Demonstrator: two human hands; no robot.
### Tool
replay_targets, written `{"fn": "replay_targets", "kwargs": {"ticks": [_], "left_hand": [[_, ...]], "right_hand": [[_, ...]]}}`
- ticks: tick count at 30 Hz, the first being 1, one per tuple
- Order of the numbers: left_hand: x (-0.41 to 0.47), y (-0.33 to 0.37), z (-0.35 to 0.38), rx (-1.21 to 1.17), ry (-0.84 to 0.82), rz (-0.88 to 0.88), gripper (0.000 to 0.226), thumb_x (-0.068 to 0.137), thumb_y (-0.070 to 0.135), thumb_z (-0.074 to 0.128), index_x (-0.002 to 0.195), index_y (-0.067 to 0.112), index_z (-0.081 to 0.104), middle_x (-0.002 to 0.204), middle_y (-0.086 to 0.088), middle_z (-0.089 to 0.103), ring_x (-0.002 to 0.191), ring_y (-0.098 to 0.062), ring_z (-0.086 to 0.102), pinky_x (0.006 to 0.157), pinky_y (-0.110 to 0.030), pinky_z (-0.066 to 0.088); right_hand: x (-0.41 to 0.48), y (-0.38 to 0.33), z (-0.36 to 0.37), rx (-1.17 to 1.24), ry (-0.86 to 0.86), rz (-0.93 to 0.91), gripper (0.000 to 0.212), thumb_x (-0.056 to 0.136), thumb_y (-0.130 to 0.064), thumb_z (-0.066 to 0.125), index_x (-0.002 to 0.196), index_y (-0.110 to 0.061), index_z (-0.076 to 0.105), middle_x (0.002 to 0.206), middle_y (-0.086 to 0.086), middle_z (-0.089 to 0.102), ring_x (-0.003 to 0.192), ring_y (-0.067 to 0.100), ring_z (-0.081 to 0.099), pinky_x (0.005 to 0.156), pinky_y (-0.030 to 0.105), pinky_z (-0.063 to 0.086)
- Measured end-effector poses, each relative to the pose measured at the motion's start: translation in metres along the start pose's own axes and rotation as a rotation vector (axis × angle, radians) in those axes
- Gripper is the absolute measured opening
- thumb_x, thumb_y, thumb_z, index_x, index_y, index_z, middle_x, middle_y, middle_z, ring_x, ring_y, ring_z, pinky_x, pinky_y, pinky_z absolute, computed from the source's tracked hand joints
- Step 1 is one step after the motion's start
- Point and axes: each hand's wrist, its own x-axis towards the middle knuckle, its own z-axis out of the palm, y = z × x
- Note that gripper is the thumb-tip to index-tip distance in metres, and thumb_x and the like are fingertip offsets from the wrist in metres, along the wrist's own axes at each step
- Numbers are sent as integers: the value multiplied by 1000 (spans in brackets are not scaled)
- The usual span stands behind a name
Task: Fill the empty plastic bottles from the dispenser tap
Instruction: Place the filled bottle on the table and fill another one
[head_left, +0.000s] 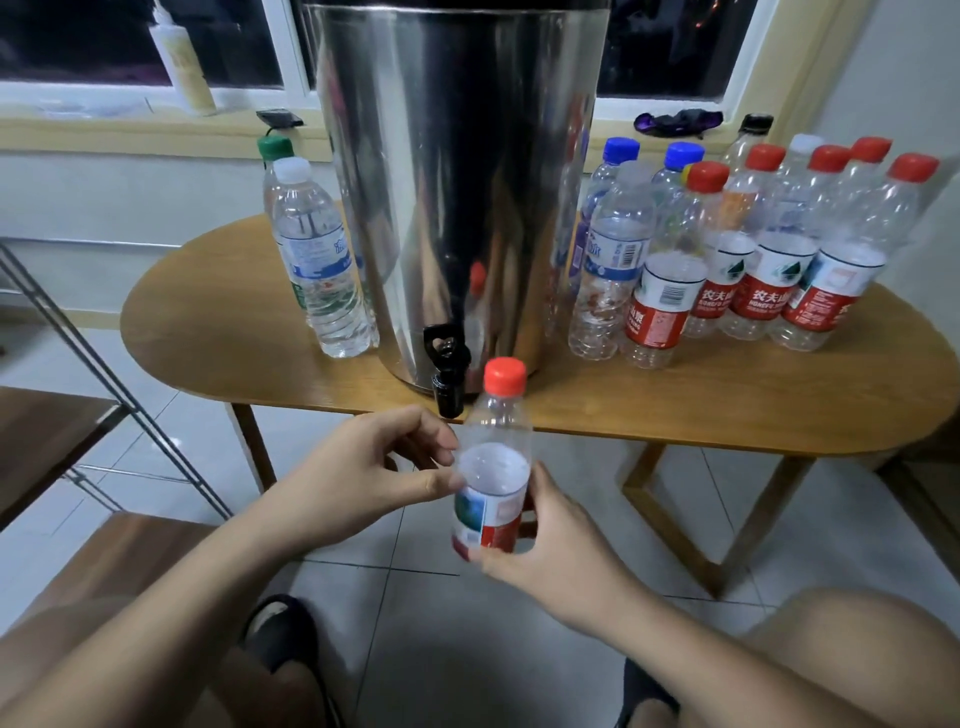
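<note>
A clear plastic bottle (495, 457) with a red cap and a red-and-white label stands upright in the air just below the table edge. My right hand (550, 535) grips its lower half from the right. My left hand (363, 473) pinches the bottle's left side with thumb and fingertips near the top of the label. The black tap (448, 371) of the tall steel dispenser (457, 182) hangs over the table edge, just left of the bottle's cap. The bottle's cap is on.
On the oval wooden table (218, 332), two capped bottles (322, 260) stand left of the dispenser and several red- and blue-capped bottles (737, 249) stand to its right. A metal-framed shelf (78, 364) is at the left. My knees and dark slippers are below, over a tiled floor.
</note>
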Motion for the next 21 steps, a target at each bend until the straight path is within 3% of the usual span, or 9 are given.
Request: {"fn": "replay_targets", "kwargs": {"ticks": [4,6,10,12,17,21], "left_hand": [[-6,6,-6,-60,1,11,37,84,40,90,114,26,74,110,7,77,104,-16,73,82,-34,55],[-8,9,-8,-83,12,28,34,86,40,87,114,26,74,110,8,78,105,-14,72,83,-31,53],[-9,11,-10,-61,32,60,28,90,39,84,115,29,77,111,5,79,105,-14,72,81,-25,52],[-10,10,-11,-56,24,67,27,91,37,85,115,29,78,112,5,79,105,-15,72,82,-27,55],[-11,6,-4,7,-59,70,26,90,36,87,114,32,79,110,12,79,106,-11,73,83,-23,57],[-9,3,-7,7,-104,96,34,95,20,83,126,36,79,123,16,76,111,-9,74,87,-22,58]], "right_hand": [[0,8,11,-114,-102,43,64,76,-48,91,124,-44,50,117,-20,70,106,-3,68,90,25,60],[0,11,13,-188,-149,56,59,76,-47,90,119,-42,50,114,-18,68,104,1,67,88,25,60],[2,16,18,-252,-198,58,62,73,-50,88,120,-44,48,117,-19,67,106,7,68,90,37,63],[2,15,16,-238,-184,48,62,74,-50,88,120,-45,47,118,-20,66,107,6,67,90,36,62],[0,-1,5,-95,-137,-17,73,84,-45,88,141,-54,43,137,-34,56,127,-16,51,98,19,54],[1,-3,1,-88,-120,-34,67,82,-51,86,138,-51,49,131,-27,65,128,-6,58,108,34,54]]}}
